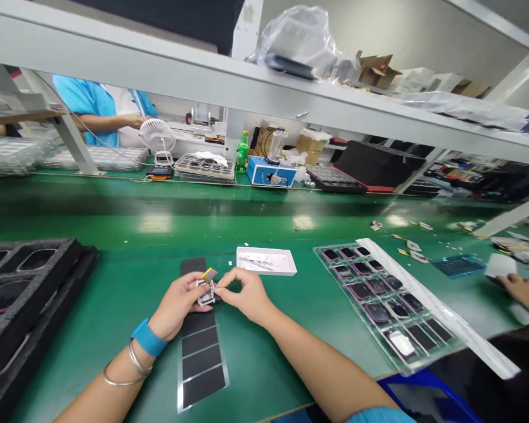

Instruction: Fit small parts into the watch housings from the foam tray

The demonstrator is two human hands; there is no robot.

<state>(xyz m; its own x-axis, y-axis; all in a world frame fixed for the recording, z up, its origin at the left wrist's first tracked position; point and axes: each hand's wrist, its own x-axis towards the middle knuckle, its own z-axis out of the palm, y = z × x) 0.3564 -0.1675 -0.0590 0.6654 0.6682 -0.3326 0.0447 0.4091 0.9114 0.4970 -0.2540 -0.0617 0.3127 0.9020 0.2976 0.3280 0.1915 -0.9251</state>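
The left hand point(178, 299) grips a small white-framed electronic assembly point(206, 295) between thumb and fingers, above the strip of black rectangular sheets point(203, 346) on the green workbench point(264, 364). A yellow-edged flap point(208, 274) stands up from its top. The right hand point(247, 296) has thumb and forefinger pinched together at the assembly's right side; whether something tiny lies between those fingertips cannot be told. For work this fine, the left hand would do best as a steady clamp, holding the frame by its rim and pressing neither the exposed inner parts nor the flap, which looks easy to bend or strain. The right fingertips call for light, short movements, with the wrist low and braced, since a hard pull could tilt the assembly or tear something thin. Working low over the bench seems wise, as a dropped piece would not fall far. The shallow white box point(286, 271), just beyond the right hand, holds slender tools and specks; its low wall could help to contain loose bits.
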